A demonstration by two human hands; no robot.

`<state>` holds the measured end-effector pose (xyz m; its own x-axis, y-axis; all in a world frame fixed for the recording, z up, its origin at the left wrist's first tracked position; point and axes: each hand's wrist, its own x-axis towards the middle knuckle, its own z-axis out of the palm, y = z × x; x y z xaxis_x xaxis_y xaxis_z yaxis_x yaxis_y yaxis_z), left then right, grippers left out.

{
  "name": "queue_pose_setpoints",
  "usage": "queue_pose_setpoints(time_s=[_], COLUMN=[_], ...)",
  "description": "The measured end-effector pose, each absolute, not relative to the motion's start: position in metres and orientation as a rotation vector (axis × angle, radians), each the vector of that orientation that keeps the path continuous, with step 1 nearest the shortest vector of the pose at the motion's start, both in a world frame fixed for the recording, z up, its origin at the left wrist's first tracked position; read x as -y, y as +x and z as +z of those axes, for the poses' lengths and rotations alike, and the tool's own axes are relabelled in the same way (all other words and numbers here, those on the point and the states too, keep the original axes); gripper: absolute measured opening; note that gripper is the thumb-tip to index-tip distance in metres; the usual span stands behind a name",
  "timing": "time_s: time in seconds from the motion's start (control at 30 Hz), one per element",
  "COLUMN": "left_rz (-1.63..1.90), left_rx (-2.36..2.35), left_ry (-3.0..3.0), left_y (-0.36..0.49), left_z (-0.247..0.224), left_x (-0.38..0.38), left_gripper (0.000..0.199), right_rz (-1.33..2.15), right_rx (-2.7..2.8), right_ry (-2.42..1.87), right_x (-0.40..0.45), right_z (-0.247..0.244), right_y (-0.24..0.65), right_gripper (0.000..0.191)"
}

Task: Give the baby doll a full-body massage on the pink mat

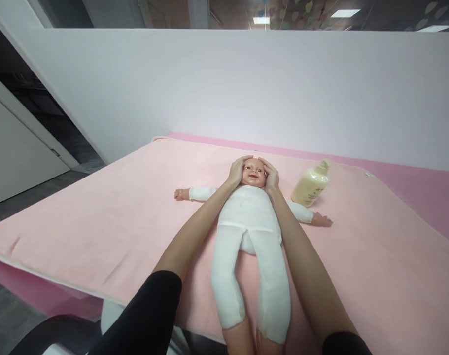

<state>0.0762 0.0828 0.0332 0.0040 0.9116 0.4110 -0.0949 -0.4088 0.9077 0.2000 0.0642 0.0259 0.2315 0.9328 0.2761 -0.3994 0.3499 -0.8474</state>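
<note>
A baby doll [249, 209] with a white cloth body lies on its back, arms spread, on a pink blanket [135, 207]. My left hand [238, 170] rests against the left side of the doll's head, its fingers lying flat along the forehead. On the other side of the head, my right hand [270, 175] lies in the same way, fingers stretched towards the top. The two hands frame the doll's face without covering it. Neither hand is closed round anything. Both forearms run alongside the doll's body.
A pale yellow pump bottle [311, 185] stands to the right, just behind the doll's outstretched arm. A white wall [224, 88] rises behind the table's pink far edge. At the lower left is a dark chair [57, 333].
</note>
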Motion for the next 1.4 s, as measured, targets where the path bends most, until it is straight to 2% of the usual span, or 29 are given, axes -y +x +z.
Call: queue_pose_setpoints(time_s=[0.1,0.23,0.33,0.47,0.6,0.83,1.1,1.3,1.4], left_rz=[1.529,1.456,1.401,1.445,1.507,1.532,1.418,1.450,1.484], left_rx=[-0.866,-0.870,-0.880,-0.882,-0.870,-0.853,-0.854,-0.878,-0.897], left_ry=[1.415,1.375,1.354,1.406,1.467,1.437,1.376,1.408,1.428], left_y=[0.077,0.074,0.073,0.073,0.073,0.076,0.074,0.074,0.074], left_z=[0.038,0.044,0.046,0.042,0.034,0.033,0.045,0.046,0.044], left_x=[-0.076,-0.070,-0.068,-0.071,-0.080,-0.080,-0.067,-0.066,-0.069], left_gripper=[0.032,0.038,0.044,0.036,0.040,0.036,0.038,0.039,0.044], right_rz=[0.983,0.940,0.990,1.062,1.115,1.028,0.911,0.991,1.068], right_rx=[0.907,0.982,0.977,0.940,0.906,0.919,0.984,0.938,0.898], right_ry=[-0.734,-0.771,-0.762,-0.734,-0.713,-0.743,-0.799,-0.796,-0.747], right_x=[-0.065,-0.064,-0.065,-0.068,-0.070,-0.071,-0.064,-0.065,-0.065], right_z=[0.026,0.026,0.024,0.023,0.020,0.020,0.025,0.027,0.027], right_y=[0.198,0.200,0.202,0.204,0.205,0.203,0.200,0.202,0.202], right_gripper=[0.028,0.039,0.036,0.029,0.032,0.029,0.041,0.028,0.029])
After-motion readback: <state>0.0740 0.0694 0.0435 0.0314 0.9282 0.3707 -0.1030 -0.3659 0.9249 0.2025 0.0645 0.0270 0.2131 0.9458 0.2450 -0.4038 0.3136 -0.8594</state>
